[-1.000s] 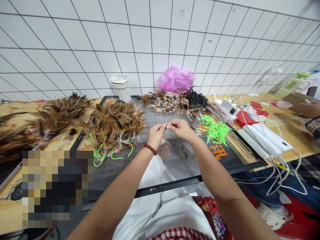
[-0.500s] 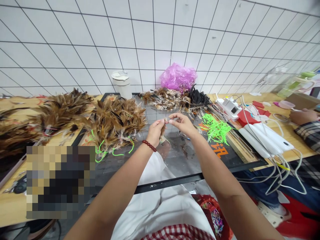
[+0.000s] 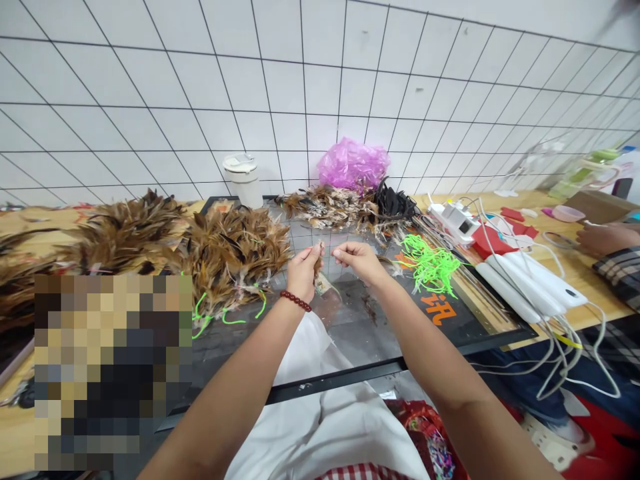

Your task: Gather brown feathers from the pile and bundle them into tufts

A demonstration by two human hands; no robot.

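My left hand (image 3: 302,272), with a dark red bead bracelet (image 3: 295,300) at the wrist, pinches a small tuft of brown feathers (image 3: 317,267) above the dark glass-topped board. Just to its right is my right hand (image 3: 358,260), thumb and forefinger pressed together and apart from the left fingertips. Whatever lies in that pinch is too small to make out. A large heap of brown feathers (image 3: 237,247) sits left of my hands. Bright green strings (image 3: 433,263) lie loose to the right.
Mixed feathers (image 3: 330,208) and black feathers (image 3: 395,202) lie at the back before a pink plastic bag (image 3: 354,163). A white lidded cup (image 3: 244,180) stands by the wall. White cables and a power strip (image 3: 454,221) occupy the right side, near another person's hand (image 3: 605,238).
My hands have drawn apart: the fingertips were nearly touching and now a gap shows between them. The view has tilted slightly upward.
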